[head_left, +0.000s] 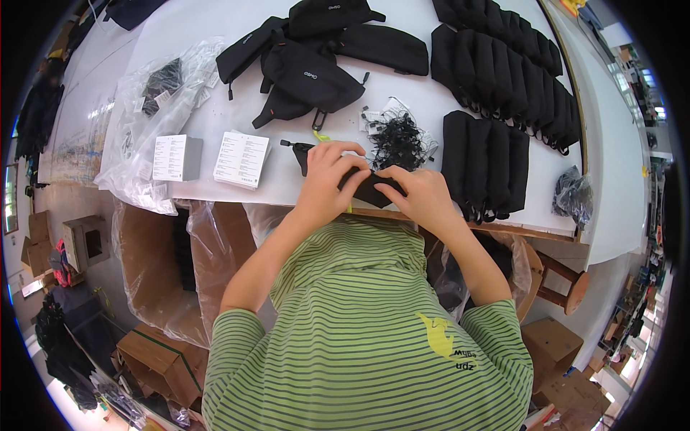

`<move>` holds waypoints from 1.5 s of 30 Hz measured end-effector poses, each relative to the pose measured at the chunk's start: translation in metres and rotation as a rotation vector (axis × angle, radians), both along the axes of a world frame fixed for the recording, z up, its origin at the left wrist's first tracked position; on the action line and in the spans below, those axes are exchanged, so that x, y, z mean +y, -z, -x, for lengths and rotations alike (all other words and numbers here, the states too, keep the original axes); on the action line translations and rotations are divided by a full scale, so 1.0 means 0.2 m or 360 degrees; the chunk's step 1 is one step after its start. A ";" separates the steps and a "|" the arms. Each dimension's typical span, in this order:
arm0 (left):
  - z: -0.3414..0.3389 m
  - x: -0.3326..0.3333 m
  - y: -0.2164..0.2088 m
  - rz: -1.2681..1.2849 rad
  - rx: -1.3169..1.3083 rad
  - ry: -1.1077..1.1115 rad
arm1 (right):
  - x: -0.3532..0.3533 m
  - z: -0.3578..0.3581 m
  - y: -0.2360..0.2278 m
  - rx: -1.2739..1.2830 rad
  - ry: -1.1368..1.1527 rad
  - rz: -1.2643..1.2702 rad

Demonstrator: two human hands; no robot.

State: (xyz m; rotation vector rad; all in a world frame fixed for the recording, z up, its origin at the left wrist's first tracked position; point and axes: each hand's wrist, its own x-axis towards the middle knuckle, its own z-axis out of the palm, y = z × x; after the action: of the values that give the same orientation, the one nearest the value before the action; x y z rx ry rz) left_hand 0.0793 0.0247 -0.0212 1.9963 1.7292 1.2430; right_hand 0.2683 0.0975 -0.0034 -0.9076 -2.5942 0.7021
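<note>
At the table's near edge I have a black fabric pouch (pixel 371 194) between both hands. My left hand (pixel 330 178) pinches its upper edge with thumb and forefinger. My right hand (pixel 420 195) grips the same edge a little to the right, fingers bent and thumb pressed in. The pouch's left end, with a zipper pull, sticks out beyond my left hand. Just past my fingers lies a tangled heap of thin black strings (pixel 399 141), with some white tags under it. Whatever is pinched between my fingertips is too small to make out.
Loose black pouches (pixel 309 75) pile up at the far middle. Folded black pouches (pixel 485 161) stand in rows on the right. To the left are two stacks of white printed cards (pixel 242 159) and a clear plastic bag (pixel 154 108). Plastic-lined cartons (pixel 162 258) sit below the table edge.
</note>
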 end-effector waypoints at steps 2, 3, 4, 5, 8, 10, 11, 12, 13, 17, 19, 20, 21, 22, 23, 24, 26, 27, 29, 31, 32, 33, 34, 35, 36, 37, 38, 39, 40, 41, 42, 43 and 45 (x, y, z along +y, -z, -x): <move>0.02 0.00 -0.02 0.0027 -0.0098 -0.0077 | 0.00 0.00 0.00 0.0034 0.0014 0.0010; 0.06 -0.01 -0.04 -0.0007 -0.0303 -0.0217 | 0.00 0.00 0.00 0.0069 0.0027 0.0019; 0.10 -0.02 -0.05 -0.0043 -0.0508 -0.0355 | 0.00 0.00 0.01 0.0069 0.0029 0.0020; 0.13 -0.05 -0.04 -0.0041 -0.0508 -0.0354 | 0.00 -0.01 0.00 0.0110 0.0080 0.0110; 0.16 -0.14 0.02 -0.0143 -0.0835 -0.0783 | 0.00 -0.02 -0.01 0.0224 0.0183 0.0321; 0.12 -0.19 0.05 -0.0192 -0.0743 -0.0866 | -0.01 -0.01 -0.03 0.0294 0.0238 0.0440; 0.09 -0.21 0.07 -0.0195 -0.0742 -0.0877 | -0.02 0.00 -0.05 0.0419 0.0313 0.0592; 0.03 -0.21 0.08 -0.0157 -0.1149 -0.0822 | -0.04 0.01 -0.07 0.0543 0.0388 0.0744; -0.02 -0.20 0.09 -0.0117 -0.1554 -0.0751 | -0.06 0.03 -0.07 0.0541 0.0381 0.0745; -0.04 -0.19 0.05 0.0512 -0.2404 -0.0105 | -0.14 0.10 -0.10 0.0758 0.0392 0.0934; -0.05 -0.16 -0.02 0.0458 -0.2627 -0.0183 | -0.17 0.11 -0.08 0.0809 0.0452 0.0959; -0.04 -0.15 -0.04 0.0489 -0.2658 -0.0293 | -0.18 0.11 -0.05 0.0930 0.0478 0.1023; -0.04 -0.14 -0.06 0.0520 -0.2687 -0.0403 | -0.18 0.11 -0.05 0.0932 0.0483 0.1025; -0.04 -0.13 -0.06 0.0526 -0.2688 -0.0401 | -0.19 0.11 -0.06 0.0994 0.0610 0.1087; -0.04 -0.12 -0.06 0.0520 -0.2717 -0.0414 | -0.19 0.11 -0.06 0.1055 0.0738 0.1147; -0.04 -0.12 -0.06 0.0513 -0.2747 -0.0426 | -0.19 0.10 -0.02 0.1095 0.0729 0.1135; -0.05 -0.12 -0.04 0.0487 -0.2728 -0.0416 | -0.23 0.11 -0.03 0.1114 0.0771 0.1193; -0.05 -0.12 -0.03 0.0459 -0.2707 -0.0407 | -0.25 0.11 -0.03 0.1134 0.0811 0.1252; -0.06 -0.11 -0.04 0.0472 -0.2716 -0.0404 | -0.27 0.08 0.07 0.1141 0.0792 0.1205; -0.05 -0.12 -0.04 0.0479 -0.2723 -0.0413 | -0.25 0.06 0.09 0.1145 0.0763 0.1168; -0.04 -0.13 -0.04 0.0591 -0.2701 -0.0316 | -0.22 0.06 0.07 0.1122 0.0740 0.1064; -0.03 -0.14 -0.04 0.0703 -0.2675 -0.0218 | -0.19 0.06 0.06 0.1098 0.0717 0.0961; -0.04 -0.14 -0.06 0.0718 -0.2679 -0.0208 | -0.13 0.03 0.06 0.1076 0.0599 0.1011; -0.05 -0.15 -0.08 0.0892 -0.2652 -0.0080 | -0.09 0.05 0.02 0.1201 0.0488 0.1131; -0.06 -0.15 -0.10 0.1065 -0.2618 0.0050 | -0.07 0.09 -0.02 0.1386 0.0544 0.1213; -0.07 -0.15 -0.11 0.1061 -0.2621 0.0051 | -0.06 0.12 -0.05 0.1572 0.0596 0.1290; -0.09 -0.14 -0.12 0.1197 -0.2569 0.0101 | -0.03 0.12 -0.05 0.1568 0.0593 0.1288; -0.11 -0.14 -0.13 0.1332 -0.2513 0.0150 | -0.01 0.12 -0.04 0.1608 0.0599 0.1143; -0.12 -0.13 -0.13 0.1318 -0.2523 0.0116 | 0.01 0.12 -0.03 0.1650 0.0603 0.0999; -0.12 -0.13 -0.13 0.1311 -0.2523 0.0115 | 0.02 0.12 -0.04 0.1650 0.0596 0.0999; -0.12 -0.12 -0.13 0.1344 -0.2496 0.0121 | 0.03 0.11 -0.04 0.1582 0.0629 0.0856; -0.11 -0.12 -0.12 0.1382 -0.2470 0.0127 | 0.04 0.09 -0.04 0.1512 0.0666 0.0714; -0.12 -0.12 -0.13 0.1348 -0.2467 0.0091 | 0.05 0.09 -0.03 0.1505 0.0656 0.0602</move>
State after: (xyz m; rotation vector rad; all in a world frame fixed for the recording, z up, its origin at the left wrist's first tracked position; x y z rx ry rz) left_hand 0.1034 0.0011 0.0056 0.2590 0.9637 1.1188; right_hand 0.2509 0.1076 0.0018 -0.8703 -1.4268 1.1555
